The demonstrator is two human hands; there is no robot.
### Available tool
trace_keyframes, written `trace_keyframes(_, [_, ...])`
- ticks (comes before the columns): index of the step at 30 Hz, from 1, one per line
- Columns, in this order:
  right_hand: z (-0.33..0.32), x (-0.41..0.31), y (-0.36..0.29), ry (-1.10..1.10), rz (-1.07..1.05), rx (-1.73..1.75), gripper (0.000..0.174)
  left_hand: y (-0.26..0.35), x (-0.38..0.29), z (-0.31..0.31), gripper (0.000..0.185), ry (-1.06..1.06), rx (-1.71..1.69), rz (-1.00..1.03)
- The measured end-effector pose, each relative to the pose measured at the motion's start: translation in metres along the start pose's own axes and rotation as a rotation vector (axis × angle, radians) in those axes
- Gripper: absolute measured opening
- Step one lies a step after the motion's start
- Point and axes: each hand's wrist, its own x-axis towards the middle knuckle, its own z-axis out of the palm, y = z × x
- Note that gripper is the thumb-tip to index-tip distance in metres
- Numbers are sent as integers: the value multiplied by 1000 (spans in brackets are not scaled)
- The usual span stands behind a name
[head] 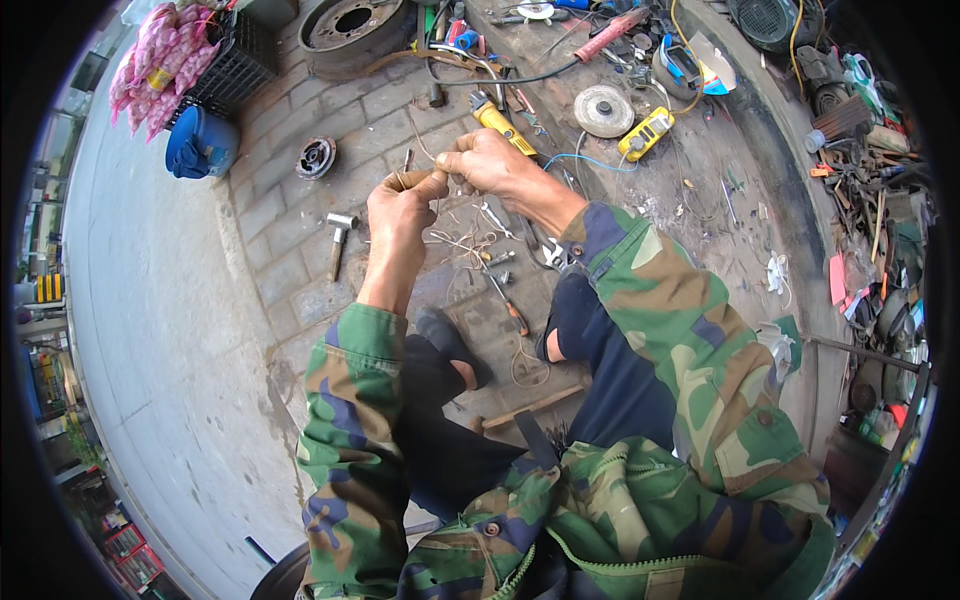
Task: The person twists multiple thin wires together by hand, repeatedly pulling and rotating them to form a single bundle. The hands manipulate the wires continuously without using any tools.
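My left hand point(403, 212) and my right hand point(491, 166) meet above the paving, thumbs and fingertips pinched on a thin brownish cord point(421, 141). One stretch of it rises away from the fingertips. Exactly how it runs between the fingers is hidden. Beneath my hands lies a loose tangle of similar cord point(472, 241). Pliers point(495, 219) rest beside the tangle, and a screwdriver with an orange handle point(516, 316) points toward my feet. To the left is a hammer point(339, 244) with a wooden handle. An adjustable wrench point(555, 255) lies by my right knee.
Beyond my right hand are a yellow angle grinder point(501, 127), a grinding disc point(603, 111) and a yellow power strip point(646, 135). A round metal part point(316, 157), a blue bucket point(201, 142) and a wheel rim point(352, 30) stand farther off. Scrap and tools point(877, 202) crowd the right side.
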Motion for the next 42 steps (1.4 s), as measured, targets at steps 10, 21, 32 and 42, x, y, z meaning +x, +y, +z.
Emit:
trace_keyframes(10, [19,43,34,439,148,255,15,-9,3,15,9,-49,-74,-145])
trace_keyframes(21, [-48,85,57,884,379,49,35,-15,-23,21,13,-144,-28,-191])
trace_keyframes(32, [-135,107,117,1205,440,74,21,-22,-43,15,16,-211,-6,-252])
trace_keyframes(42, [-185,159,115,1365,307,333,11,-27,-38,0,13,-265,-48,-206])
